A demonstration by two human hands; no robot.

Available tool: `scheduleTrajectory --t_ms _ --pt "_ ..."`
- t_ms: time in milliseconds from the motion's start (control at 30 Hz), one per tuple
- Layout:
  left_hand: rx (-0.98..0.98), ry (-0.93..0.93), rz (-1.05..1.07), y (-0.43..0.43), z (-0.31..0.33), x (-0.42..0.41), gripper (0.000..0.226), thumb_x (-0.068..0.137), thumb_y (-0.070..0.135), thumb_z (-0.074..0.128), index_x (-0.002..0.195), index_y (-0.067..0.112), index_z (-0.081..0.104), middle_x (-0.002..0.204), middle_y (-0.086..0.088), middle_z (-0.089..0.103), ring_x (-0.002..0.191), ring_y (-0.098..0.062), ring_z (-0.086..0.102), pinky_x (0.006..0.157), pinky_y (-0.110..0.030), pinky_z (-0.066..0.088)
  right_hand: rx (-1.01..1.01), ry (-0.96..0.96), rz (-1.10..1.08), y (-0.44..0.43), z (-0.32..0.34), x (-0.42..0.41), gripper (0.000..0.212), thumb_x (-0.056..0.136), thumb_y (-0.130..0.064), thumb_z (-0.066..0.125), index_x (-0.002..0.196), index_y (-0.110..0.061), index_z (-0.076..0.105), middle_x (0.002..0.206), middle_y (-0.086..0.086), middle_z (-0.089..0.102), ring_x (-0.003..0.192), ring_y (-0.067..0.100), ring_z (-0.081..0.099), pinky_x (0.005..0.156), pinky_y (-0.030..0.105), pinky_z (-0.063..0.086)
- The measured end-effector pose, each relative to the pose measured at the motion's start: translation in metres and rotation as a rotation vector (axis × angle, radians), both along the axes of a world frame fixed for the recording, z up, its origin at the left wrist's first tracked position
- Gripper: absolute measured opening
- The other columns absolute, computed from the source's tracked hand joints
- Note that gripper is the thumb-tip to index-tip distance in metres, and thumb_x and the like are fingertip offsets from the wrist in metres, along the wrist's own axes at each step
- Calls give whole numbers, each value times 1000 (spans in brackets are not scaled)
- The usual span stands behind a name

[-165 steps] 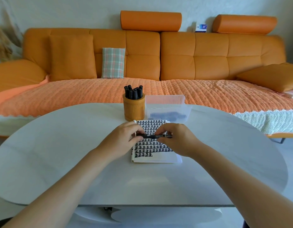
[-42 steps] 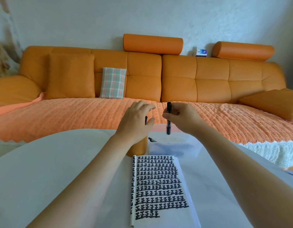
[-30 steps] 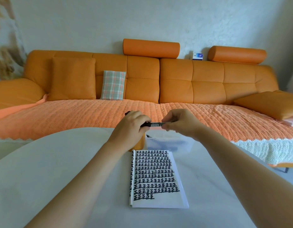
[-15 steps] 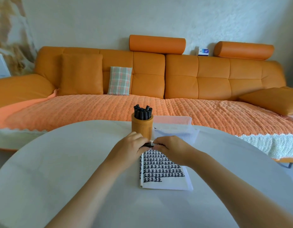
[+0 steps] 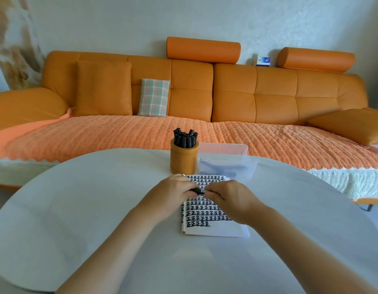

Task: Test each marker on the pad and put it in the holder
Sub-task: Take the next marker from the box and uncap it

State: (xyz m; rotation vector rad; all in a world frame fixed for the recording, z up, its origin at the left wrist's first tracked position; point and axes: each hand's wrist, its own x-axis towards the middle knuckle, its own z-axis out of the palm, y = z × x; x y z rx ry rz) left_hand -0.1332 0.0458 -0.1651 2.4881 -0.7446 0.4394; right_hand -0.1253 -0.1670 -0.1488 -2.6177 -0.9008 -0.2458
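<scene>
**Left hand (image 5: 171, 194) and right hand (image 5: 230, 198) grip one marker (image 5: 199, 190) over the pad (image 5: 207, 215)**

Fingers of both hands are curled round a black marker held level between them. The left hand is on its left end and the right hand on its right end. Only a short middle stretch with a pale label shows, so whether the cap is on cannot be told. Directly beneath the hands lies the pad on a white table (image 5: 77, 209), its page filled with rows of black marks, the strip nearest the person blank. Just beyond the left hand stands the orange holder (image 5: 183, 160), upright and packed with black pens (image 5: 184, 137). Beyond the right hand, just beside the holder, sits a clear plastic box (image 5: 226, 160). Well beyond both hands runs an orange sofa (image 5: 268, 92).
</scene>
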Motion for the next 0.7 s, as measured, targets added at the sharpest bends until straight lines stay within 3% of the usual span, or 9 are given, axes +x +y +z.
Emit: scheduleTrajectory --t_ms 100,200,267,367,467,567,700 --pt "60 -40 -17 -5 -5 0 16 93 24 62 102 13 71 88 1 63 88 -11 51 73 -30 43 56 112 -34 -6 -6 -3 32 100 -37 51 77 -16 58 59 -3 49 56 14 44 57 34 37" --pt "59 105 35 -4 -8 0 24 98 32 51 96 14 68 86 5 60 84 -11 53 74 -31 44 -2 -102 -15 -15 -13 -3 18 95 -35 59 85 -22 66 70 -8 58 65 12 52 58 33 45" --pt "63 144 79 7 -7 1 28 99 35 49 90 15 66 82 8 57 81 -9 52 74 -31 43 42 -137 -29 -24 -12 0 10 93 -32 63 90 -25 70 74 -12 59 67 10 54 59 32 47" --pt "-28 18 101 21 -10 5 19 96 30 55 105 21 70 91 12 56 91 -5 49 80 -26 43 127 -33 -81 -39 -12 7 16 96 -32 60 84 -24 68 73 -11 53 67 8 52 62 29 45" --pt "-120 29 151 15 -15 4 26 93 29 61 118 26 67 99 12 55 96 -4 50 83 -23 43 154 51 -119 -45 -18 10 18 97 -30 58 92 -17 70 85 -5 54 75 9 55 71 31 46" --pt "-156 60 184 2 -23 2 17 88 37 66 105 34 63 97 16 57 93 0 51 80 -24 46 179 116 -131 -45 -22 10 17 100 -24 53 105 -20 69 90 -3 52 80 11 55 75 32 46" --pt "-122 51 194 -10 -29 4 12 86 41 67 93 31 66 94 19 55 96 1 44 79 -17 37 209 153 -135 -45 -27 8 23 103 -19 44 108 -15 66 89 -1 49 79 12 52 72 26 41"
